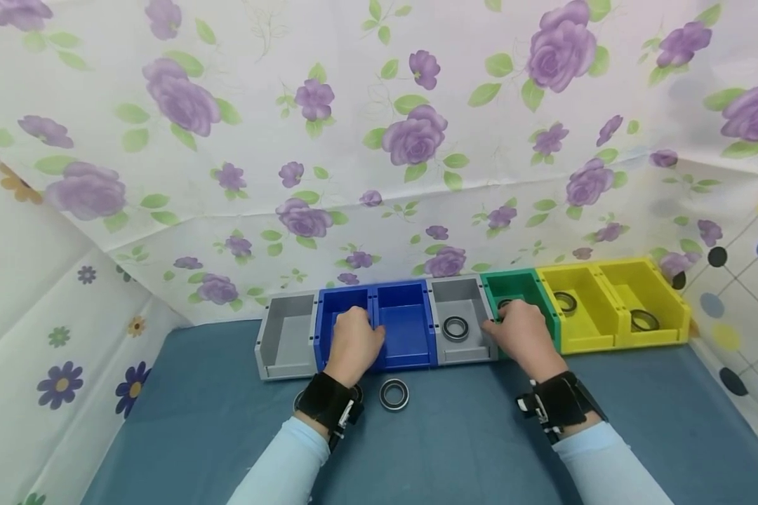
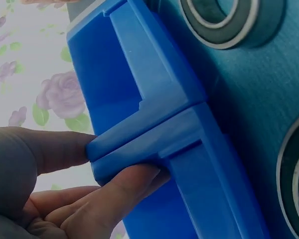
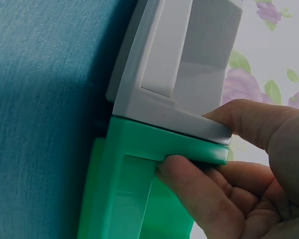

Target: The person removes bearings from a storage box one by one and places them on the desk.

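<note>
My left hand (image 1: 356, 340) grips the walls where two blue bins meet, thumb in one bin and fingers in the other. The right blue bin (image 1: 407, 326) shows no contents; the left blue bin (image 2: 107, 64) is partly hidden by the hand. My right hand (image 1: 527, 333) pinches the adjoining walls of a grey bin (image 3: 202, 64) and a green bin (image 3: 139, 144). In the grey bin lies a ball bearing (image 1: 446, 329). Another bearing in the green bin is mostly covered by the right hand in the head view.
A second grey bin (image 1: 293, 333) ends the row at left; two joined yellow bins (image 1: 584, 319) holding bearings end it at right. On the blue cloth (image 1: 442, 442) before the bins lies a bearing (image 1: 384, 395), with more partly behind the left wrist. Flowered sheeting (image 1: 366, 168) rises behind.
</note>
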Demonstrator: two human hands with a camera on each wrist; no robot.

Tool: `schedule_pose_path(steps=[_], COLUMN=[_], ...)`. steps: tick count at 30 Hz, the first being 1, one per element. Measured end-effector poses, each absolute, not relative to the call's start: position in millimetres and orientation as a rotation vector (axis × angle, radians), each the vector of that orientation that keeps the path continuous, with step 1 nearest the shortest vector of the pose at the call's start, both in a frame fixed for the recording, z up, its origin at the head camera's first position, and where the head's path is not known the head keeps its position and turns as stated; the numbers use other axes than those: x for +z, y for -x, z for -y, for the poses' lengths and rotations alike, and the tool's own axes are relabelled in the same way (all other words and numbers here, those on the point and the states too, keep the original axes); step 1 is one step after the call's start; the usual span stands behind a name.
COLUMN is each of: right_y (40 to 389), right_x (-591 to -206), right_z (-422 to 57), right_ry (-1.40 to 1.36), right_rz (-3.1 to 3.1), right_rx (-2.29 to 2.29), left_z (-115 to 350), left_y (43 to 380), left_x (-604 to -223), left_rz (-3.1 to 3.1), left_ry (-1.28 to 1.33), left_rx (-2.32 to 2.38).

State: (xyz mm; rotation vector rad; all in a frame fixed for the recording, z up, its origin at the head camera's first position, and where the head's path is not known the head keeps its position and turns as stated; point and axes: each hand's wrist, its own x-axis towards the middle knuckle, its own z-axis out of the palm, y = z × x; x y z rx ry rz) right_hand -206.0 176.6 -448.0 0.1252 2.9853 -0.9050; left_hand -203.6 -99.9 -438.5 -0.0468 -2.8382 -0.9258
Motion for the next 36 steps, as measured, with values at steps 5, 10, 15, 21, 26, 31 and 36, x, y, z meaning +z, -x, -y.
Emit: schedule_pose_path(steps=[5, 10, 15, 21, 26, 31, 36], right_y=[207.8, 204.1, 200.8, 206.9, 212.0, 216.3, 222.0], right_x=[-447.2, -447.5, -435.5, -425.5, -432.9, -444.4, -454.6], right_z=[-170.5, -168.0, -156.3, -132.6, -122.4, -119.5, -116.3], right_ry=[-0.089, -0.043, 0.074, 0.259, 0.229, 0.197, 0.209], right_rz=[-2.979, -3.045, -3.2, -3.151, -3.042, -2.993, -2.99], right_rx=[-0.888, -0.813, -0.856, -0.869, -0.858, -0.783, -0.67], left_z=[101.6, 100.0, 99.0, 98.5, 97.5, 98.1, 99.4], left_y=[204.5, 204.2, 205.7, 206.9, 207.0, 206.7, 206.1], left_x=[-439.8, -443.4, -443.3, -442.7, -443.3, -442.7, -440.2], left_rz=[2.837, 2.842, 2.818, 2.812, 2.807, 2.829, 2.845], left_ry=[-0.021, -0.027, -0.002, -0.001, 0.012, -0.005, 0.008], left_rx=[-0.921, -0.934, -0.937, -0.935, -0.928, -0.944, -0.973])
